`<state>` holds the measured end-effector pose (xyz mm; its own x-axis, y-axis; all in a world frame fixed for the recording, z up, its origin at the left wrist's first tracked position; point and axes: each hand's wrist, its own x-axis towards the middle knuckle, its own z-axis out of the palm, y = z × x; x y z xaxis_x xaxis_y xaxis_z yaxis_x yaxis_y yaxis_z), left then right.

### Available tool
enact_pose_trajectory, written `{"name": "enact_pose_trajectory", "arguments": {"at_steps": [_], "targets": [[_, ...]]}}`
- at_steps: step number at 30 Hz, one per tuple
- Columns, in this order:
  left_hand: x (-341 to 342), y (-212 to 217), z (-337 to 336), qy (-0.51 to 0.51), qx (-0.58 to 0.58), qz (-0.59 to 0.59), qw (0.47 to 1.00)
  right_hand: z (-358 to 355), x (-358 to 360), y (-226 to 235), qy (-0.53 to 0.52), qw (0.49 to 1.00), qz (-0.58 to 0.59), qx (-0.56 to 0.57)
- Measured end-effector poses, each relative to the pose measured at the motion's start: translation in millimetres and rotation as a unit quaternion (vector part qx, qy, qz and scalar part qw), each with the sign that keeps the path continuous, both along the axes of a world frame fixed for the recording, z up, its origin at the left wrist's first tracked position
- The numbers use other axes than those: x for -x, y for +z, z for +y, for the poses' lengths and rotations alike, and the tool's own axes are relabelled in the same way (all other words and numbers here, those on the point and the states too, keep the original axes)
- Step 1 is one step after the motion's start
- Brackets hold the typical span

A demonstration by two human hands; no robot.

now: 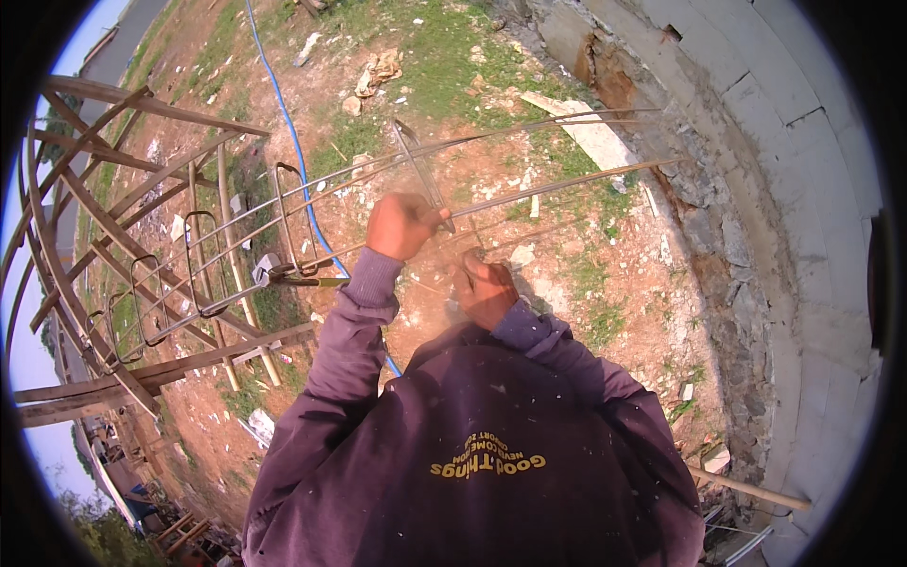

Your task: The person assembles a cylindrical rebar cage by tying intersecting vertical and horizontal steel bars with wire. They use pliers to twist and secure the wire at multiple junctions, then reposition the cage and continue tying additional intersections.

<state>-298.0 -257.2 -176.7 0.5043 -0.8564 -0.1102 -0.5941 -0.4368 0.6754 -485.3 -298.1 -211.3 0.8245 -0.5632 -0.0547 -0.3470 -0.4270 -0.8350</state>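
Your left hand [402,227] is clenched on the stirrup [416,163] right of the hose [293,142], right hand [485,288] curled (can't tell on what), and the rods [548,192] crossing the hose look stiff but whippy, so grip either side of it.

Bright daylight washes the ground [652,317], and fisheye distortion bows the timbers [102,214] at left.

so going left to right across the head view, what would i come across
Crossed timbers → hammer-like tool → left hand → right hand → pale flat slab → grey block wall. The long metal rods and blue hose overlap several of these, so they're left out.
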Motion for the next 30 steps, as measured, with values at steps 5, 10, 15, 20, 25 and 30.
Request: {"name": "enact_pose_trajectory", "arguments": {"at_steps": [5, 10, 15, 20, 25, 30], "targets": [[-3, -8, 1, 0.015, -0.002, 0.093, 0.996, -64, 8, 29, 0.079, 0.986, -0.145, -0.005], [-4, -6, 1, 0.013, -0.028, 0.105, 0.994, -112, -13, 32, 0.064, 0.984, -0.064, 0.152], [-2, -2, 1, 0.027, -0.021, 0.115, 0.993, -121, -44, 13, 0.032, 0.987, -0.089, 0.133], [2, 3, -2, 0.03, -0.009, 0.078, 0.996, -121, -62, 2, 0.021, 0.995, -0.018, 0.1], [15, 13, 1, 0.001, -0.017, -0.083, 0.996, -129, -81, 10, 0.132, 0.987, 0.05, 0.075], [30, 33, 4, 0.011, 0.058, -0.092, 0.994, -120, -59, 36, 0.009, 0.914, -0.131, 0.384]]}}
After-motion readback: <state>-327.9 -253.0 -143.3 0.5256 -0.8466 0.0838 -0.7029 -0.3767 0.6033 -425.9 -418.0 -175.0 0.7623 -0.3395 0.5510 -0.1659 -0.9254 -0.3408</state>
